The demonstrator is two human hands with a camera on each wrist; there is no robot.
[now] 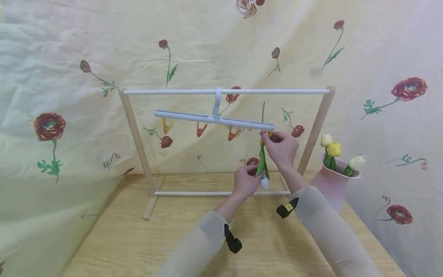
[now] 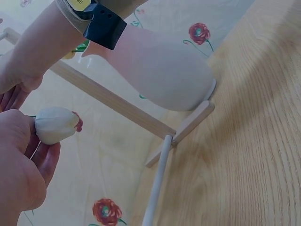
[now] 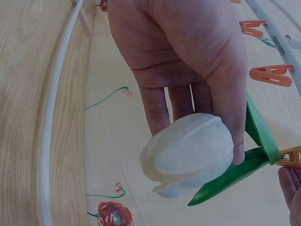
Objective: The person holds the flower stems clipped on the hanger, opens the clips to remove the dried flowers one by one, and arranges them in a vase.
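A white tulip point(image 3: 188, 153) with green leaves point(image 1: 262, 161) hangs bloom down below the right end of a white hanger point(image 1: 214, 119). My left hand point(image 1: 245, 181) holds it just above the bloom, thumb against the stem and leaves. My right hand point(image 1: 282, 148) pinches a yellow-orange clip point(image 3: 290, 157) under the hanger, where the stem meets the clip. Fingers hide part of this clip, so I cannot tell how firmly it grips the stem. Left of it along the hanger are a yellow clip point(image 1: 167, 126) and two orange clips, one near the middle point(image 1: 201, 129), the other further right point(image 1: 233, 133).
The hanger hooks over the white top bar point(image 1: 166, 92) of a wooden-legged rack point(image 1: 135, 134) and tilts down to the right. A pink-white vase point(image 1: 330, 184) with yellow and white tulips point(image 1: 334, 149) stands right of the rack on the wooden table point(image 1: 138, 246). Flowered cloth point(image 1: 86, 154) hangs behind.
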